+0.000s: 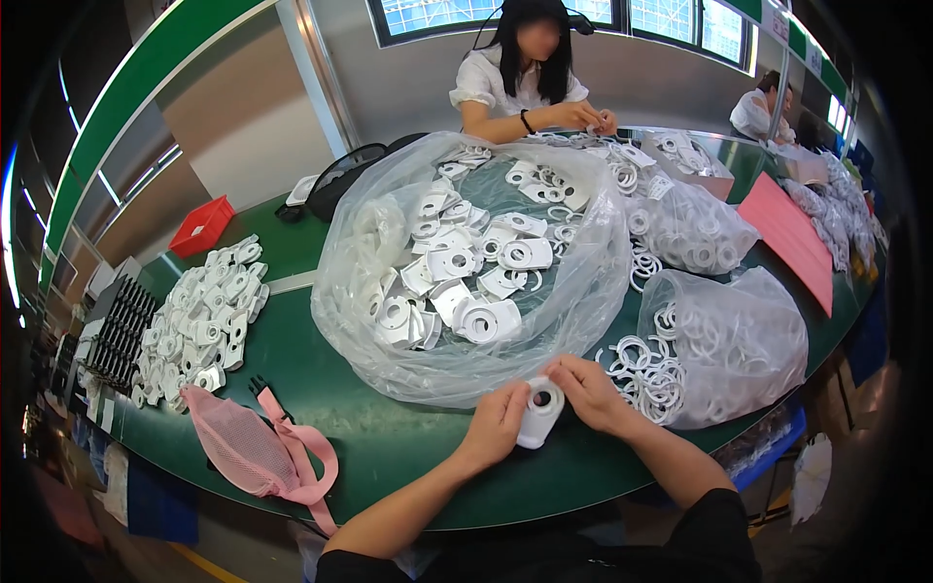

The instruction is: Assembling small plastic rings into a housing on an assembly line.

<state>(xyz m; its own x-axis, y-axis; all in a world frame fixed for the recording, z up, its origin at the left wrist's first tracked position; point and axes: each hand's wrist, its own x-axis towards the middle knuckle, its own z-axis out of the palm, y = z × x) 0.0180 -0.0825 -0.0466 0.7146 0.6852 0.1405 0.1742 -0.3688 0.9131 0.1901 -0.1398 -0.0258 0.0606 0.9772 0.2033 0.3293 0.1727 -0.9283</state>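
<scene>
Between my two hands, over the near edge of the green table [389, 457], is a white plastic part [535, 424] with a round end and a dark hole. My left hand [497, 425] grips its left side, fingers curled around it. On the upper right side of the same part, my right hand [589, 391] is closed with thumb and fingers pinching. Just beyond my hands lies a large clear plastic bag [360, 355], spread wide, with many similar white parts [454, 262] inside. To the right of my right hand lie loose white rings [656, 389], spilling from a clear bag [758, 350].
A heap of white parts [204, 321] covers the left side, beside black racks [121, 330] and a red bin [201, 225]. A pink mesh bag [238, 442] lies near left. Another filled bag [695, 233] and a pink sheet [789, 233] are at right. A co-worker [525, 73] sits opposite.
</scene>
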